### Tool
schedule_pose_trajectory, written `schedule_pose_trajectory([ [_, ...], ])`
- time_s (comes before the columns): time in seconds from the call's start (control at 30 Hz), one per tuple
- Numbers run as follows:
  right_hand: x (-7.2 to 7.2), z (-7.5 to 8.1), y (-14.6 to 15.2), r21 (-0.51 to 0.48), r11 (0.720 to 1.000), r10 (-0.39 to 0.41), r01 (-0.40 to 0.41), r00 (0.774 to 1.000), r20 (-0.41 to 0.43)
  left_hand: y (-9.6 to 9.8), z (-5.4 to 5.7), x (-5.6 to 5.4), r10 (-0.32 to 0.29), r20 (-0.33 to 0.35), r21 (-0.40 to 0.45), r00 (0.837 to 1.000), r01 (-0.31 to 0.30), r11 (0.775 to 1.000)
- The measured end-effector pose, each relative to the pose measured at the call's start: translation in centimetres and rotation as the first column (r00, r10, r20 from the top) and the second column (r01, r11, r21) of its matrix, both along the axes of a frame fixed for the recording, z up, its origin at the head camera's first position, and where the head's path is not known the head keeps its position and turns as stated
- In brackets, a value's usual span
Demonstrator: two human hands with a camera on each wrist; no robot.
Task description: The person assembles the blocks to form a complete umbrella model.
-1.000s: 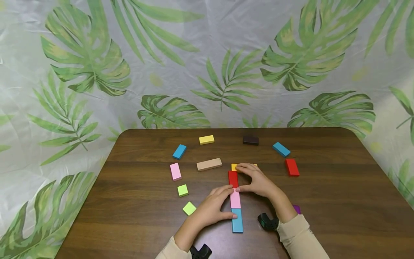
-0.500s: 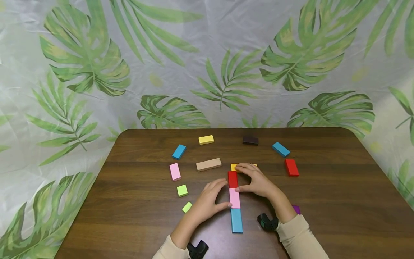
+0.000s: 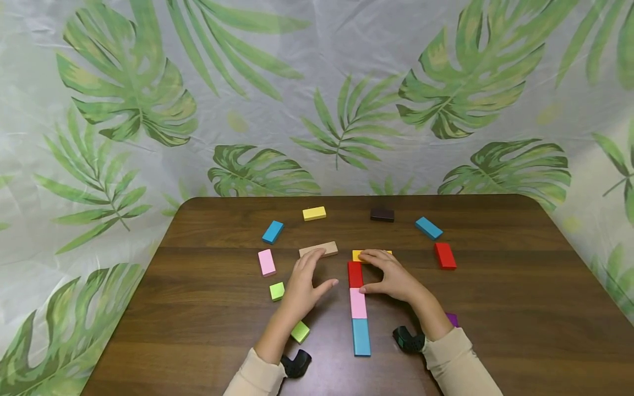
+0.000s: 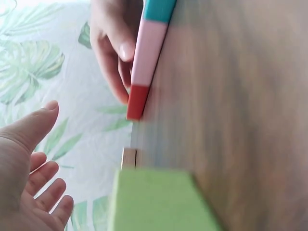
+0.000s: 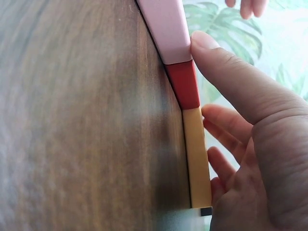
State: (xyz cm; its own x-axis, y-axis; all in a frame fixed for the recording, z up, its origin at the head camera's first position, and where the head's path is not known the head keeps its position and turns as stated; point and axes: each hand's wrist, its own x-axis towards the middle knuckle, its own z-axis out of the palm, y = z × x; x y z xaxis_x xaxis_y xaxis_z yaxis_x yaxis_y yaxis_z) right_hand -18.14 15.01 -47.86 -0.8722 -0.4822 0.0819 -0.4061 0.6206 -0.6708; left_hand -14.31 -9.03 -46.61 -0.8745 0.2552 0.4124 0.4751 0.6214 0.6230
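Note:
A row of flat blocks runs toward me: red (image 3: 355, 274), pink (image 3: 358, 303) and light blue (image 3: 361, 337), end to end. At its far end an orange-yellow block (image 5: 198, 159) lies crosswise. My right hand (image 3: 396, 278) rests there, thumb at the pink block's edge and fingertips on the orange-yellow block. Left of the row, my left hand (image 3: 303, 283) holds nothing; its thumb stands apart from its fingers. In the head view its fingertips overlap the near side of a beige wooden block (image 3: 329, 248). A light green block (image 3: 300, 332) lies beside the left wrist.
On the brown table (image 3: 500, 308), more blocks form a loose arc: green (image 3: 277, 291), pink (image 3: 266, 262), blue (image 3: 273, 232), yellow (image 3: 314, 213), dark (image 3: 382, 215), another blue (image 3: 428, 227) and red (image 3: 445, 256). A purple block (image 3: 452, 319) is partly hidden behind the right forearm.
My left hand has left the row and moved left and away from me, up to the beige block. The green block it partly covered shows now on its other side. My right hand has stayed put.

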Motion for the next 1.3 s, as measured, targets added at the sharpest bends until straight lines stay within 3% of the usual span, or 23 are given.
schedule_pose_trajectory([
  [0.2,0.0,0.0,0.0,0.002,1.0,-0.001,0.001,1.0,0.003,-0.7,0.0,-1.4,0.031,0.002,0.038,1.0,-0.031,0.999],
  [0.5,-0.1,-0.1,0.1,-0.008,1.0,0.011,-0.011,1.0,-0.008,-1.7,-0.7,-2.9,0.072,0.087,0.043,0.994,-0.076,0.996],
  [0.77,-0.1,-0.2,0.1,-0.008,1.0,0.009,-0.009,1.0,0.003,-2.1,-1.2,-4.0,0.118,0.133,-0.082,0.984,-0.108,0.991],
  [1.03,0.0,-0.1,0.1,-0.012,1.0,0.01,-0.009,1.0,0.011,-2.4,-1.8,-5.1,0.153,0.174,-0.142,0.973,-0.129,0.981],
  [1.3,0.0,-0.1,0.1,-0.012,1.0,0.004,-0.004,1.0,0.016,-2.4,-2.0,-5.3,0.176,0.133,-0.16,0.975,-0.154,0.975],
])
